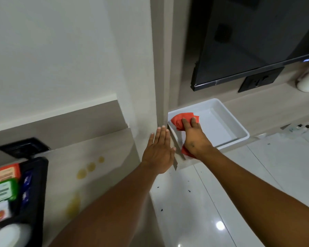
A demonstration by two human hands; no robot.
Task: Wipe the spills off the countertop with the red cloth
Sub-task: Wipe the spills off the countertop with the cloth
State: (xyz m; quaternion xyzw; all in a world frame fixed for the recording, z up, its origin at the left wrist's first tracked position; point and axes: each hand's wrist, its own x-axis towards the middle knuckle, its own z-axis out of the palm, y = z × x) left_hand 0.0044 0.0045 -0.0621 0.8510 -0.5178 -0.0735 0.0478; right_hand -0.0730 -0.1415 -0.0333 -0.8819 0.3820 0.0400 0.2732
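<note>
The red cloth (179,121) lies at the left end of a white tray (228,118), and my right hand (194,138) rests over it with fingers closing on it; a red corner shows under my wrist. My left hand (159,154) hovers flat and open, fingers spread, beside the tray's left rim and in front of the wall column. Yellow spills (90,167) sit on the beige countertop (64,172) to the left, with a larger yellow smear (73,205) nearer to me.
A black tray (37,193) with coloured sachets and a white cup stands at the countertop's left. A wall column (161,59) separates the counter from the shelf holding the white tray. A dark TV (248,38) hangs above; a glossy white floor lies below.
</note>
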